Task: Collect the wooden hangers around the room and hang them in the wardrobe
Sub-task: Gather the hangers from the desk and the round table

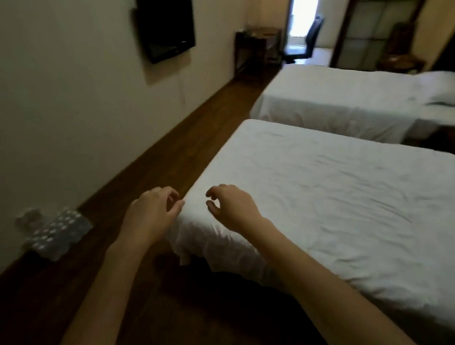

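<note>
Wooden hangers: can't tell where they are or how they look, nothing in this view reads as one. Far left, shrink-wrapped pack of bottles (57,232) sits on the dark wood floor (143,154) against the wall, blurred. Above it, black TV (164,24) mounted on the wall, screen off. Left hand (153,210) is back-up over the floor, just beside the near bed's corner. Its fingers (173,196) are loosely curled and hold nothing, and the thumb tip is right at the sheet edge; can't tell if it touches. Left forearm comes up from bottom centre, bare, roughly straight. Right hand (229,209) is back-up over that same corner of the near bed (351,205), fingers hooked downward, thumb and index apart, nothing gripped. Contact with the sheet can't be told. Right forearm runs in from the bottom right, angled across the mattress edge. The two hands are near each other, apart, fingertips facing. Near bed has a white wrinkled sheet. Beyond it, a gap, then the far bed (343,99), also white, pillow at its right end. Behind that: dark desk (256,47) on the back wall, office chair (307,36) in a bright doorway, then a dark-framed panelled door (371,29) at top right, blurred.
</note>
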Demonstrator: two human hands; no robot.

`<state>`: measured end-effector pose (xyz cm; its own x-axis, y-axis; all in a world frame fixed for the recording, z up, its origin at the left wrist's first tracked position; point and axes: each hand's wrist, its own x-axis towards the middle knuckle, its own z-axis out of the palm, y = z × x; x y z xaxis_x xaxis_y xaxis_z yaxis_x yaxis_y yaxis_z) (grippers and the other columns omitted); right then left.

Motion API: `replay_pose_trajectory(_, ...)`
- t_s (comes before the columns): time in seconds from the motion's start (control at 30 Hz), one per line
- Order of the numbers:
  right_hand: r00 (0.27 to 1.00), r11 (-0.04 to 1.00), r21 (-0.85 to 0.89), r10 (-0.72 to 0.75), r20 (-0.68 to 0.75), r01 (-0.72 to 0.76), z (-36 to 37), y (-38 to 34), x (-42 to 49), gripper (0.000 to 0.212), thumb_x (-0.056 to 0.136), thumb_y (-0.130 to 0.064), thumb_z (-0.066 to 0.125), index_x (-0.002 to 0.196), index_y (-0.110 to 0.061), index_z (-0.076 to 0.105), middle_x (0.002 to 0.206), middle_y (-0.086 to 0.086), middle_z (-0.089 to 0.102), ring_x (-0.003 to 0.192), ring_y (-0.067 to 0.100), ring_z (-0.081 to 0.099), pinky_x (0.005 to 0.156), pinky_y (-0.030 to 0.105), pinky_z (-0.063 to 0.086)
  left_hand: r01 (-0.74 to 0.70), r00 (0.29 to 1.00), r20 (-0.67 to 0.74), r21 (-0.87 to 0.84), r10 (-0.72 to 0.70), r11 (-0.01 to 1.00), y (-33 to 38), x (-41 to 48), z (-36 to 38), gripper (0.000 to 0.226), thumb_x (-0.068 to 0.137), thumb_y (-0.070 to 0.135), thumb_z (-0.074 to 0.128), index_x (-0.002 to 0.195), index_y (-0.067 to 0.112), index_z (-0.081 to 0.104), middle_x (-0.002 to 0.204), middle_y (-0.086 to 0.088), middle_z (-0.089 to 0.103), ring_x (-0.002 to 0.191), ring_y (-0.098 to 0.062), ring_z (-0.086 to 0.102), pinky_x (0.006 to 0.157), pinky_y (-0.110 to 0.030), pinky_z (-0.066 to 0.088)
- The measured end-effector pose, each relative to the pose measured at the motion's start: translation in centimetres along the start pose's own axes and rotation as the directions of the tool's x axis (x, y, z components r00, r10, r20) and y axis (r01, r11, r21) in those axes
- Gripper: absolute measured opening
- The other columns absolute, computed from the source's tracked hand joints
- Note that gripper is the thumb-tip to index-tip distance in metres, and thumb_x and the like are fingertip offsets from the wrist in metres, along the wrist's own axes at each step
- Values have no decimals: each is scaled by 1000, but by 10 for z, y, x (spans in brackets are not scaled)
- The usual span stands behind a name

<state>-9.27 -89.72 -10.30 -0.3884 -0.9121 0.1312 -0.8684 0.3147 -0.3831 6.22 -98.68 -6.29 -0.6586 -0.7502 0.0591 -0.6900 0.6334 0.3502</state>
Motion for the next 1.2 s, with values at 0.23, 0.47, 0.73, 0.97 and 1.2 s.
replay_pose_trajectory(0.23,877,902,32,426,-221,-430,-17,41,-9,32,93,-31,52,118,-15,63,113,9,67,104,29,60,83,41,52,-471,867,131,-99,481,876,57,87,34,32,91,36,58,116,18,63,111,-6,67,86,-14,56,72,-33,48)
replay_pose_trajectory(0.47,595,674,120,710,-378,-729,-40,94,-63,33,93,-27,52,120,-11,62,116,12,65,106,32,58,84,41,50,-773,573,209,-182,792,607,148,113,94,28,89,39,59,109,20,65,103,-3,69,85,-17,58,69,-33,47)
replay_pose_trajectory(0.73,358,477,205,827,-433,-855,-52,110,-56,33,94,-29,49,121,-14,62,118,8,65,109,27,57,87,42,51,-847,374,292,-278,880,452,182,146,114,29,90,42,55,109,23,64,103,2,68,95,-19,61,73,-32,46)
replay_pose_trajectory(0.97,489,567,113,781,-389,-816,-48,110,57,32,95,-32,49,121,-18,61,118,1,65,107,21,59,87,37,51,-771,541,222,-255,811,584,133,246,84,33,92,44,51,114,22,62,108,3,68,98,-18,60,79,-33,47)
replay_pose_trajectory(1.2,763,801,12,574,-299,-598,-10,74,274,31,96,-32,49,122,-21,61,117,-3,66,106,16,59,87,33,50,-533,832,104,-125,545,837,-22,388,25,34,93,46,49,115,24,62,112,3,67,100,-17,61,84,-35,52)
